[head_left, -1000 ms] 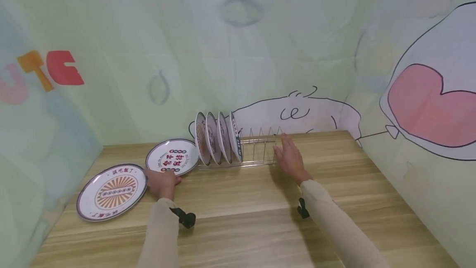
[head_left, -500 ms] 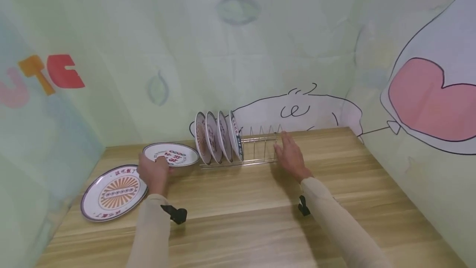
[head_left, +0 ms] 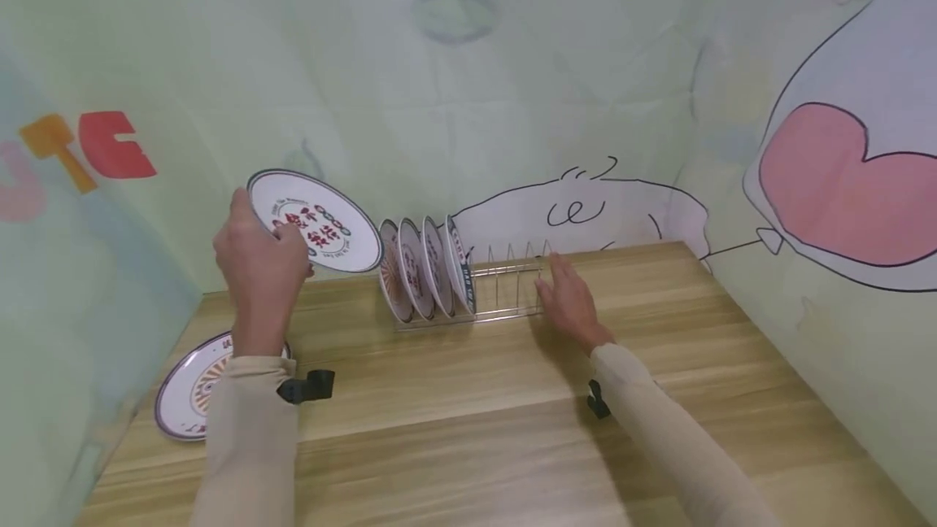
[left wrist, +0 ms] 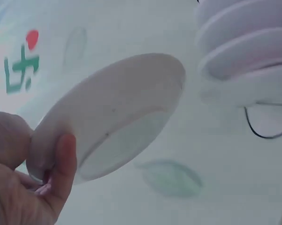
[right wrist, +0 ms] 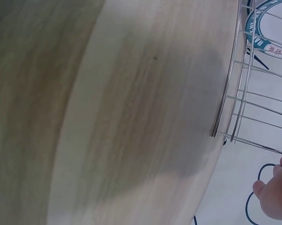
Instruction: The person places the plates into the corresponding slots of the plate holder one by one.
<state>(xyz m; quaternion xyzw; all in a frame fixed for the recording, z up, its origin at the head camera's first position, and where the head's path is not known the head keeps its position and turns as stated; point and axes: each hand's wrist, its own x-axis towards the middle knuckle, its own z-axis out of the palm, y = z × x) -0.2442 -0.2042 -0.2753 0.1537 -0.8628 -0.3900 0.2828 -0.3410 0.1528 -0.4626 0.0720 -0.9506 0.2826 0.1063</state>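
Note:
My left hand (head_left: 259, 267) pinches a white plate (head_left: 344, 246) by its left rim, with red characters at its middle and a dark edge band. The plate is tilted and raised above the table, left of the wire rack (head_left: 505, 315). In the left wrist view, its pale underside (left wrist: 126, 98) shows, with the thumb and fingers at the rim. My right hand (head_left: 569, 299) rests at the rack's right end, its fingers extended along the end wire. Several plates (head_left: 433, 267) stand on edge in the rack's left half; its right slots hold none.
Another plate (head_left: 179, 397), with an orange sunburst, lies flat at the table's left side, partly hidden by my left forearm. The wooden table (head_left: 454, 413) meets a printed cloth backdrop (head_left: 454, 120) behind the rack.
My left hand has lifted the plate with red characters off the table, moving up and to the left and tilting it. My right hand has stayed at the rack's end.

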